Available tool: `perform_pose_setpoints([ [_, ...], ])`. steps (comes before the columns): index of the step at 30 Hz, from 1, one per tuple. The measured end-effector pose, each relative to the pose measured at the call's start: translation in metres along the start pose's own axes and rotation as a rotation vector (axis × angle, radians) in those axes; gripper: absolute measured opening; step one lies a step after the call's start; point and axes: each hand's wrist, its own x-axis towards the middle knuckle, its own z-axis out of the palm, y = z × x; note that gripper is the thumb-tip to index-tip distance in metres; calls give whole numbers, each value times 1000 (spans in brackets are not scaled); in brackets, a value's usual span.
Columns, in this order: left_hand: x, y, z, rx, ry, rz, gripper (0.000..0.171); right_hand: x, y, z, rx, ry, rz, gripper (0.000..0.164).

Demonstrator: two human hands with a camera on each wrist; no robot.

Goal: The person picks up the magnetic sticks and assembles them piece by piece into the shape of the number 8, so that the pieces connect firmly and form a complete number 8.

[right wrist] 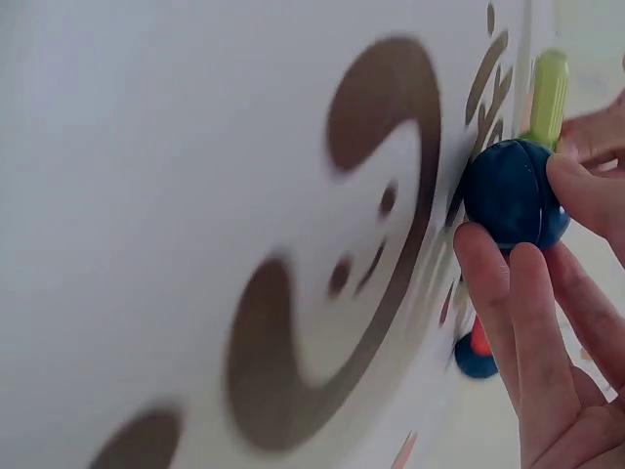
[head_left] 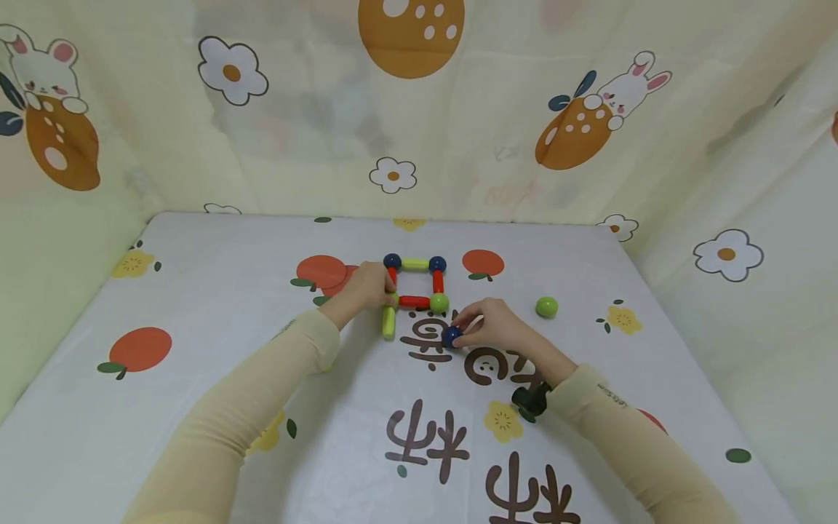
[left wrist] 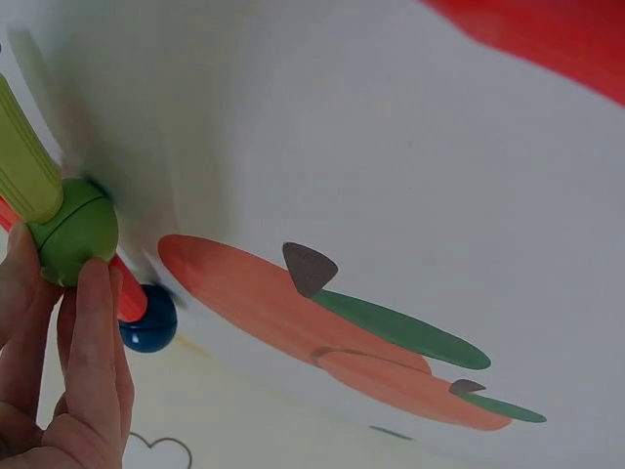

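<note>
So there's a little square frame (head_left: 414,301) made of balls and rods sitting on a cloth-covered desk (head_left: 327,451), and I'll place everything off that. Its far side is a yellow-green rod (head_left: 415,263) running between two dark blue corner balls, the far-left one (head_left: 392,261) and the far-right one (head_left: 437,264). The other three sides are red rods, and the near-right corner is a green ball (head_left: 439,303).

The left hand (head_left: 369,285) is at the frame's near-left corner, thumb and fingers pinching the green ball there, the near-left ball (left wrist: 76,234). A spare yellow-green rod (head_left: 389,323) is joined to that same ball and sticks out from the frame toward the person.

The right hand (head_left: 494,325) is just off the frame's near-right corner, well apart from the left one, with its fingertips clamped round a loose dark blue ball (head_left: 451,335). That ball isn't touching the frame; can't tell whether it's resting on the cloth or held a bit above it. A second loose ball, green (head_left: 546,307), sits by itself well to the right of the frame. Way behind the frame hangs a pale curtain (head_left: 314,145) printed with bunnies, orange fruit and white flowers.
</note>
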Motion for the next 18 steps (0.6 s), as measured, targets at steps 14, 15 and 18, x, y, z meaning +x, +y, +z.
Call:
perform_pose_setpoints([
  [14,0,1,0,-26,3,3,27,22,-33,33,9,-52,-90,26],
  [15,0,1,0,-26,2,2,27,23,-36,35,12,-57,-94,26],
  [18,0,0,0,-12,2,9,26,28,-41,41,3,-70,-122,25],
])
